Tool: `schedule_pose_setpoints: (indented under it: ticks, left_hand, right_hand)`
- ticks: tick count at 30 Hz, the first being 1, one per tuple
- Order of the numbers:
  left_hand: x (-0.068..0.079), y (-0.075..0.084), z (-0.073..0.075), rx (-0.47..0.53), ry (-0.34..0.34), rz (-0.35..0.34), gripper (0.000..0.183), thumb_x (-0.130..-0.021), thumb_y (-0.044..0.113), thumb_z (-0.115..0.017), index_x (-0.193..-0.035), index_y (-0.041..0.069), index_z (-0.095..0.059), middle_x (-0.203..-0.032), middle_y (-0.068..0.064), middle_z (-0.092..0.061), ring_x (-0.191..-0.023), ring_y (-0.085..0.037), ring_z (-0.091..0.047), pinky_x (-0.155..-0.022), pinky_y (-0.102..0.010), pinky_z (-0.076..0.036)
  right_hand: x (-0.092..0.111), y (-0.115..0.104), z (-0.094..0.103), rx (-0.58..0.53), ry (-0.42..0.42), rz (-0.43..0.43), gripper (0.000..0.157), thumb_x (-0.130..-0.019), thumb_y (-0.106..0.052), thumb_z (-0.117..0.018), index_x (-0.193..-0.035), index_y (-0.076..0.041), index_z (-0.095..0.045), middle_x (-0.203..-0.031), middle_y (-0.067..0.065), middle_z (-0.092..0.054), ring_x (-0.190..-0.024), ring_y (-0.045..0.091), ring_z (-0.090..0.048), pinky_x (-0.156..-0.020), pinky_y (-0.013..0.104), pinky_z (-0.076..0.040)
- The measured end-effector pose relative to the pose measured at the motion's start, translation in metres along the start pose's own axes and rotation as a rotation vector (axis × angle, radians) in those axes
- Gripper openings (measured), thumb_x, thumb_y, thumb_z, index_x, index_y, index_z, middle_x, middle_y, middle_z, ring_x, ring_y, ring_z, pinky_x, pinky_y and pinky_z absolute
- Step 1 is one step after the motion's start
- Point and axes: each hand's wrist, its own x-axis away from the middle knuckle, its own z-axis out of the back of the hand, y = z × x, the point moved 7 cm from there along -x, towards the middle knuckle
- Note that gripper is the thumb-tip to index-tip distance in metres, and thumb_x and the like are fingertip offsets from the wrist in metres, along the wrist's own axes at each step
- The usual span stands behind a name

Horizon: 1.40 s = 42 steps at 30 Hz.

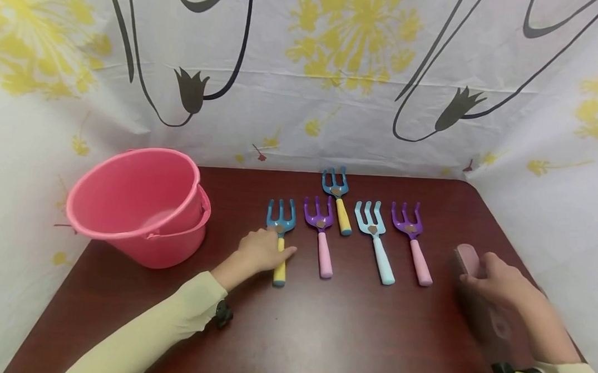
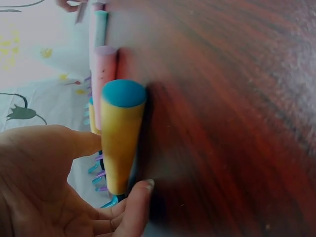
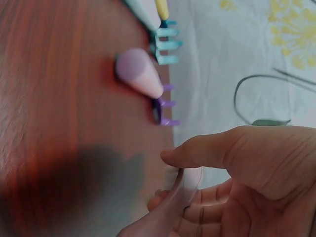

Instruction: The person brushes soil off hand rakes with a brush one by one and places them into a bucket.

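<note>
My left hand [image 1: 262,250] is over a blue hand fork with a yellow handle [image 2: 121,143], which lies on the table. The thumb reaches across one side of the handle and the fingertips are down on the other, near its neck. My right hand [image 1: 507,282] holds a pink hairbrush [image 1: 468,258] between thumb and fingers, its bristles facing left. Blur softens the brush handle [image 3: 168,210]. Beside my left hand lies a purple hand fork with a pink handle [image 1: 324,254]; another purple fork [image 1: 420,261] is nearest the brush.
A light blue hand fork [image 1: 383,260] lies between the purple ones, and a second blue and yellow fork [image 1: 343,215] sits further back. The pink bucket [image 1: 176,247] stands at the left. A patterned cloth [image 1: 307,109] encloses the dark table [image 1: 312,332].
</note>
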Motion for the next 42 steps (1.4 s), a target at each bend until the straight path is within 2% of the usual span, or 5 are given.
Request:
schedule_pose_setpoints:
  ticks: [9, 20, 26, 33, 42]
  left_hand:
    - [0.0, 0.0, -0.002, 0.025, 0.035, 0.031, 0.064, -0.094, 0.048, -0.066, -0.125, -0.006, -0.051, -0.077, -0.01, -0.056, -0.065, -0.023, -0.059, -0.056, -0.038, -0.05]
    - [-0.004, -0.009, -0.002, 0.15, 0.031, 0.044, 0.045, -0.095, 0.037, -0.064, -0.117, -0.002, -0.054, -0.08, -0.009, -0.057, -0.065, -0.022, -0.059, -0.056, -0.036, -0.05]
    - [-0.006, -0.016, 0.0, 0.292, 0.05, 0.011, 0.029, -0.095, 0.033, -0.06, -0.088, 0.005, -0.06, -0.073, -0.008, -0.059, -0.057, -0.019, -0.059, -0.052, -0.033, -0.049]
    - [-0.004, -0.022, -0.005, 0.755, 0.037, 0.027, 0.023, -0.098, 0.022, -0.057, -0.101, -0.001, -0.054, -0.074, -0.011, -0.065, -0.052, -0.018, -0.064, -0.051, -0.031, -0.055]
    - [0.01, -0.011, -0.004, 1.281, -0.018, 0.062, 0.025, -0.102, 0.013, -0.049, -0.116, -0.007, -0.041, -0.069, -0.008, -0.055, -0.049, -0.011, -0.052, -0.045, -0.021, -0.048]
  right_hand:
    - [0.001, -0.034, 0.015, 0.009, 0.053, 0.053, 0.063, -0.092, -0.033, -0.075, -0.116, 0.014, -0.041, -0.087, 0.017, -0.056, -0.071, 0.03, -0.057, -0.059, 0.044, -0.047]
    - [0.001, -0.059, 0.021, -0.011, 0.071, 0.092, 0.065, -0.093, -0.037, -0.075, -0.121, 0.012, -0.042, -0.09, 0.015, -0.058, -0.074, 0.029, -0.058, -0.061, 0.044, -0.048]
    - [-0.003, -0.064, 0.017, -0.06, 0.055, 0.123, 0.063, -0.095, -0.04, -0.073, -0.124, 0.008, -0.044, -0.088, 0.008, -0.056, -0.074, 0.024, -0.056, -0.061, 0.039, -0.046]
    - [-0.009, -0.073, 0.015, -0.145, 0.051, 0.211, 0.055, -0.102, -0.033, -0.063, -0.135, 0.005, -0.041, -0.089, 0.01, -0.06, -0.076, 0.024, -0.057, -0.06, 0.035, -0.048]
    - [-0.029, -0.108, 0.022, -0.175, 0.111, 0.32, 0.057, -0.105, -0.03, -0.059, -0.149, 0.001, -0.04, -0.133, 0.032, -0.055, -0.116, 0.048, -0.057, -0.091, 0.063, -0.043]
